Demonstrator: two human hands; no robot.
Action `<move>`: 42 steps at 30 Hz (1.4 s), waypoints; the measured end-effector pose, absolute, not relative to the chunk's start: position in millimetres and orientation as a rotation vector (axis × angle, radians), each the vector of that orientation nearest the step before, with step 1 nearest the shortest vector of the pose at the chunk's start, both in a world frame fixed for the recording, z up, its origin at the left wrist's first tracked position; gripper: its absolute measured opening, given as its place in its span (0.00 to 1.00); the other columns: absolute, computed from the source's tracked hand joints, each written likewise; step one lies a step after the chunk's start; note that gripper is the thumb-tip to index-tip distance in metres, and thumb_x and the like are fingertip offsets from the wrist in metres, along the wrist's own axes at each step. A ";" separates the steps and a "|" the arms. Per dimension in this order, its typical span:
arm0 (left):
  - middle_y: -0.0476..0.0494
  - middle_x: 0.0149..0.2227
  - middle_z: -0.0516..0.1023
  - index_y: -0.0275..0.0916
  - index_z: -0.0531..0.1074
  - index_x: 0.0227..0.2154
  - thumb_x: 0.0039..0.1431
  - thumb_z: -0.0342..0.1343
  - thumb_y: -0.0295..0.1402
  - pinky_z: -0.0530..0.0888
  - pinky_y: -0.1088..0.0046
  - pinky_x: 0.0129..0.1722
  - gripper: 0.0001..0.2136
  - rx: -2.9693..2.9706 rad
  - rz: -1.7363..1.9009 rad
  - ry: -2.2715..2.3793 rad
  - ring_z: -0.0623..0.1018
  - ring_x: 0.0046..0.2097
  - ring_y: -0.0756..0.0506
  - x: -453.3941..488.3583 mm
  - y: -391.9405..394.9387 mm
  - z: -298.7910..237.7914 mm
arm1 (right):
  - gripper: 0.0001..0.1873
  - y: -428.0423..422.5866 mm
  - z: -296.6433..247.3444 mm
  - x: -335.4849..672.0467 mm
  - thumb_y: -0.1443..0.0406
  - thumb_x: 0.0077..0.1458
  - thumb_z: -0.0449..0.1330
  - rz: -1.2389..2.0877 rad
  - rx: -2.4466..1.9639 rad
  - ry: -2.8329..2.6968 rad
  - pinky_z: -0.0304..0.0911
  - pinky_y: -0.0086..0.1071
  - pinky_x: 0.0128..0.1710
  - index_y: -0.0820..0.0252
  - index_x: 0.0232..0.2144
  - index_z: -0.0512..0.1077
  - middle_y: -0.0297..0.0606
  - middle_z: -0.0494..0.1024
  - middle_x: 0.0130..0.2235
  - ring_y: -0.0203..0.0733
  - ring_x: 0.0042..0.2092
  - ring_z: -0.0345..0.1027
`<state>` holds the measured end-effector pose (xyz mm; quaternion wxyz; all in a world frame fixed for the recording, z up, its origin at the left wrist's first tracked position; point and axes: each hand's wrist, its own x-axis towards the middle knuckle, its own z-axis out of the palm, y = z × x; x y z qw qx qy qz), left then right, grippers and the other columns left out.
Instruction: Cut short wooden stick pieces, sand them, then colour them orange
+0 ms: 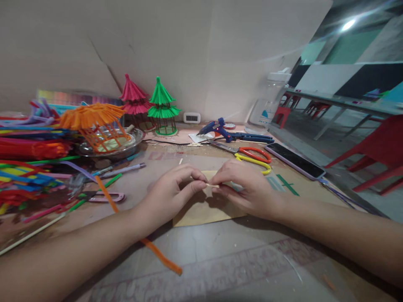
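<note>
My left hand (176,191) and my right hand (244,186) meet at the middle of the table, both pinching the ends of a small pale stick (213,185). The fingers of each hand are closed on it. Below the hands lies a brown cardboard sheet (201,212). An orange pipe cleaner (163,256) runs under my left forearm.
Piles of coloured pipe cleaners (28,159) fill the left. An orange hut model (94,123) sits on a metal plate (135,140); pink (134,100) and green (162,107) hut models stand behind. A blue glue gun (217,128), scissors (252,156) and a phone (294,160) lie at the right.
</note>
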<state>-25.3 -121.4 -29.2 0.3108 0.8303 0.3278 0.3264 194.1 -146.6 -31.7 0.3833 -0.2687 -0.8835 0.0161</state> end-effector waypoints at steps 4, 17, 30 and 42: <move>0.45 0.38 0.80 0.41 0.76 0.37 0.64 0.54 0.39 0.75 0.66 0.44 0.09 2.171 0.829 0.830 0.79 0.41 0.44 -24.6 -121.3 -35.1 | 0.03 -148.8 -27.3 194.5 0.68 0.64 0.58 0.143 -0.728 -2.195 0.65 0.33 0.37 0.57 0.37 0.72 0.36 0.80 0.33 0.39 0.35 0.72; 0.40 0.48 0.75 0.41 0.76 0.46 0.60 0.55 0.38 0.70 0.52 0.54 0.14 2.665 0.438 0.930 0.73 0.53 0.35 -28.1 -122.6 -34.7 | 0.06 -137.8 -35.3 221.6 0.68 0.63 0.55 0.294 -0.979 -2.440 0.63 0.33 0.36 0.61 0.36 0.72 0.39 0.77 0.34 0.40 0.34 0.69; 0.37 0.51 0.74 0.42 0.76 0.52 0.62 0.53 0.44 0.69 0.51 0.54 0.20 2.719 0.433 1.008 0.72 0.55 0.33 -28.7 -116.4 -40.2 | 0.06 -156.0 -33.5 217.0 0.69 0.64 0.56 0.370 -0.977 -2.431 0.62 0.32 0.37 0.59 0.35 0.73 0.38 0.77 0.34 0.39 0.36 0.68; 0.35 0.54 0.74 0.36 0.73 0.53 0.61 0.52 0.42 0.68 0.50 0.56 0.21 2.779 0.369 0.954 0.71 0.56 0.32 -28.0 -116.0 -40.7 | 0.10 -150.3 -38.4 205.7 0.73 0.63 0.54 0.289 -0.870 -2.471 0.62 0.34 0.38 0.61 0.31 0.72 0.40 0.77 0.31 0.42 0.36 0.67</move>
